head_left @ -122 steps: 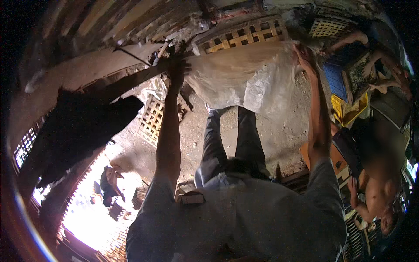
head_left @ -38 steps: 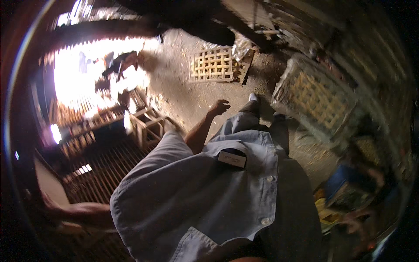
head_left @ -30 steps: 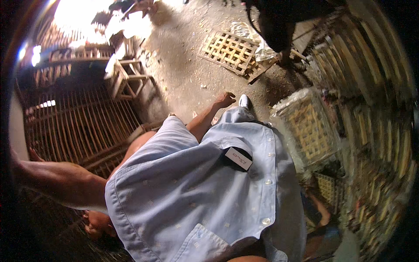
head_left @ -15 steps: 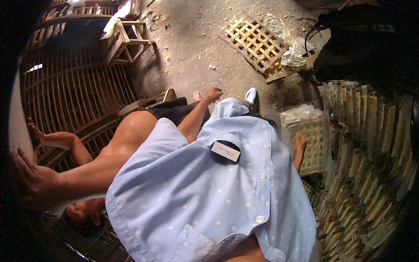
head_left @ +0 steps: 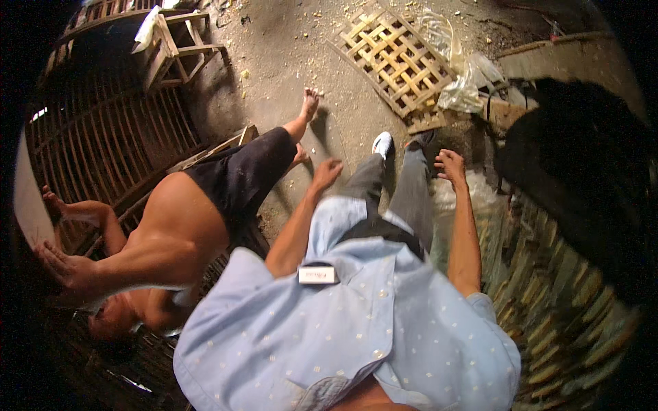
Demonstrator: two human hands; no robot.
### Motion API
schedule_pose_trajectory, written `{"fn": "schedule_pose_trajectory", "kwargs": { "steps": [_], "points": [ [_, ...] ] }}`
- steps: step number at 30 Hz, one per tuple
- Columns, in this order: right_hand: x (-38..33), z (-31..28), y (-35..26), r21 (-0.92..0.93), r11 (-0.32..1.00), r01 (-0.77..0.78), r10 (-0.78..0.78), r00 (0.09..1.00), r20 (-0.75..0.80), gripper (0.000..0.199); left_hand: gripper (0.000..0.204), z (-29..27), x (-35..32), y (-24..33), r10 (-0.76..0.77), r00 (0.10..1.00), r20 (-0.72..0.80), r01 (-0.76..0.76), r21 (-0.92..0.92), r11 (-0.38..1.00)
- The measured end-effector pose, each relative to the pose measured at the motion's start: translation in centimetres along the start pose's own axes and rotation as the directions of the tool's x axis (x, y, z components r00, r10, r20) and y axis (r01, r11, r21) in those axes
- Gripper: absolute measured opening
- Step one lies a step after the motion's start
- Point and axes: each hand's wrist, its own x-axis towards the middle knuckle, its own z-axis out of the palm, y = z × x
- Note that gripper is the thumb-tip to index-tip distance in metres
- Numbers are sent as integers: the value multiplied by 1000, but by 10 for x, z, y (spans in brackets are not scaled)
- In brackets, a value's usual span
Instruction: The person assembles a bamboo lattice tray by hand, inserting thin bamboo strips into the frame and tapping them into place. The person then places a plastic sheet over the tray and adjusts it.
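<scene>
My left hand (head_left: 327,173) hangs in front of my left thigh, its loosely bent fingers slightly blurred, with nothing seen in it. Out to the right of my leg, my right hand (head_left: 450,166) is held with its fingers apart and no object in it. The nearest thing below it is some crumpled clear plastic (head_left: 473,192). I wear a light blue patterned shirt (head_left: 288,329) and grey trousers (head_left: 413,195). A small white box (head_left: 317,275) sits at the front of the shirt; neither hand touches it.
At the left, a bare-backed person (head_left: 181,219) in dark shorts reaches toward a pale post (head_left: 31,198). Beyond stand a wooden stool (head_left: 179,51) and slatted panels (head_left: 113,123). A woven lattice panel (head_left: 397,58) lies ahead. Stacked slats (head_left: 569,301) and a large dark shape (head_left: 576,185) occupy the right.
My right hand has moved forward and up. My left hand has come slightly back and lower. My legs now show more, and the other person's legs are spread into view.
</scene>
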Motion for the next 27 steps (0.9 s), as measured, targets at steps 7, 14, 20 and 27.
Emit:
{"fn": "schedule_pose_trajectory", "kwargs": {
  "steps": [7, 14, 20, 27],
  "points": [
    [226, 72, 2, -84, 988, -127, 133, 988, 76, 58, 36, 67, -48, -24, -50, 970, -239, 27, -100, 995],
    [347, 133, -4, 303, 937, -173, 227, 962, -152, 91, 41, 86, -103, -77, -484, 875, -32, 438, -377, 816],
    [302, 124, -42, 443, 895, -53, 146, 973, -178, 83, 43, 104, -107, -116, -508, 861, 8, 464, -420, 780],
    [197, 100, -95, 624, 663, 414, -505, 862, -36, 38, 38, 80, -10, -29, -67, 990, -125, 50, -139, 989]
  ]
}}
